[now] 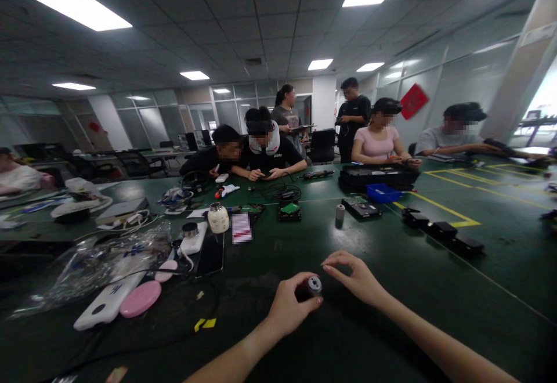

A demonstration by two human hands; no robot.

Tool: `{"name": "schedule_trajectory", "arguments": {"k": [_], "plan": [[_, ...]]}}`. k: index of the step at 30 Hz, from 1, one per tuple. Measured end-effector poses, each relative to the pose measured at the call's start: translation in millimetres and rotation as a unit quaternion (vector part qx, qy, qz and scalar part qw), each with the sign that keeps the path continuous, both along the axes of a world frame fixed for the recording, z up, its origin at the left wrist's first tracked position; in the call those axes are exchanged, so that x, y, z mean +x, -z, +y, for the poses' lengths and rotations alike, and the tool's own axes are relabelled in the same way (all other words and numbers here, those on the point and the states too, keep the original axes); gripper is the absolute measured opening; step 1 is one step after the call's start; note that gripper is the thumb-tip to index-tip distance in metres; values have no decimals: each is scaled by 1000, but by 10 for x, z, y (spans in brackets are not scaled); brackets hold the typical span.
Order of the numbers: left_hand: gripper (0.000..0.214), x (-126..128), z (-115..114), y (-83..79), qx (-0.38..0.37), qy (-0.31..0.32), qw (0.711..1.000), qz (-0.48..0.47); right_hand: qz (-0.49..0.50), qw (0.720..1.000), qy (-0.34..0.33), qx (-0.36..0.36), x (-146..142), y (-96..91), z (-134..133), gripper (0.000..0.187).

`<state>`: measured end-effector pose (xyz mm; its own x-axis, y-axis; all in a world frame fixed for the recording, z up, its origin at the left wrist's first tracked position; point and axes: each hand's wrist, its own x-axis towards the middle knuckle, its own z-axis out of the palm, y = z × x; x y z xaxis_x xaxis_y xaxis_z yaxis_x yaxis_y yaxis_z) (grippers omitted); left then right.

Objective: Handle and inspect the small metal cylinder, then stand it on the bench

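Observation:
My left hand [289, 307] is closed around a small dark cylinder [314, 285] with a grey, ringed end that faces up toward me. Dark holes show in that end; the rest of the cylinder is mostly covered by my fingers. Just to the right, my right hand [354, 275] hovers with thumb and fingertips brought together, apart from the cylinder. Whether something tiny sits in that pinch I cannot make out. Farther off, a silver-grey cylinder [340, 215] of similar size stands upright on the green table [261, 336].
A blue tray [383, 192], an open hard drive [362, 207] and black blocks [444, 231] lie at right. At left are a cream jar [218, 219], a phone [210, 260], a pink disc [140, 299], crumpled clear plastic [100, 261] and cables. Several people sit or stand beyond.

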<state>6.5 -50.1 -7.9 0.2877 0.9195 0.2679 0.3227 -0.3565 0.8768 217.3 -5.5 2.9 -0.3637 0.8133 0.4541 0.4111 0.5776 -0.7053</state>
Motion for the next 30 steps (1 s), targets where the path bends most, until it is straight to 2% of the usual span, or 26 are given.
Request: {"name": "schedule_trajectory", "arguments": {"k": [4, 7, 10, 14, 19, 22, 26, 30], "plan": [[39, -46, 36, 5, -7, -14, 1000, -2, -83, 996, 16, -6, 182, 103, 112, 27], [38, -89, 61, -1, -10, -12, 1000, 1, -135, 990, -4, -37, 238, 157, 133, 25], [39, -109, 65, -20, -16, -4, 1000, 1, -152, 987, -31, -45, 239, 166, 118, 23], [38, -105, 46, -58, -12, 0, 1000, 6, -148, 987, -35, -44, 210, 117, 79, 27], [39, -106, 36, -76, -2, -2, 1000, 11, -133, 988, -61, -47, 171, 107, 51, 21], [40, -110, 43, -63, -2, -3, 1000, 10, -107, 992, -33, -54, 141, 128, 41, 16], [44, -101, 63, -17, -6, 1, 1000, -5, 8, 999, 4, -31, 21, 71, -28, 13], [46, -79, 93, 40, -4, 7, 1000, -16, 92, 995, -34, 15, -182, -8, -146, 7]]}}
